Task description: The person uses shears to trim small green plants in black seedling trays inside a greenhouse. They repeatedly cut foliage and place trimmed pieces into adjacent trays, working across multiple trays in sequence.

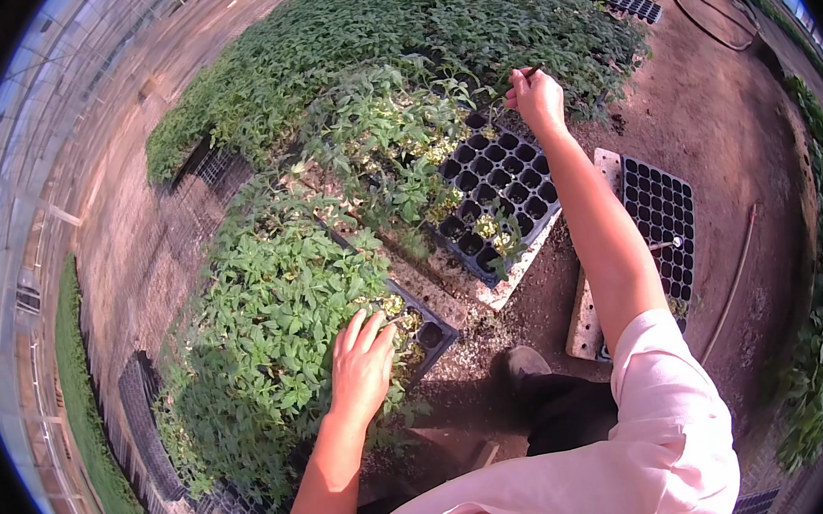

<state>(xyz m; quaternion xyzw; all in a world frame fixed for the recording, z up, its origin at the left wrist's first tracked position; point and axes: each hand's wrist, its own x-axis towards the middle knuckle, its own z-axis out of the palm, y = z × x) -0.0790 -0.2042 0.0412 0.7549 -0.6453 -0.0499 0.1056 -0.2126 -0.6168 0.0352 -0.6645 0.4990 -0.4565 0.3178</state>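
My left hand (362, 361) lies with its fingers stretched out at the edge of the leafy green seedlings (270, 318), touching the leaves. These plants stand thickly in a black cell tray (430, 336), whose near right corner shows. Farther off, my right arm reaches forward. The fingers of my right hand (537, 104) are pinched together beside a small dark thing that I cannot make out. Below that hand is a second black cell tray (536, 205) with many bare cells. Seedlings (390, 127) fill its left side, and a single small seedling (498, 235) stands near its front corner.
Another black cell tray (660, 211) rests on a pale perforated board (583, 315) to the right. A broad bed of seedlings (372, 25) spreads beyond. A hose (688, 8) lies on the dirt floor (713, 123) at far right. My shoe (526, 362) is beside the trays.
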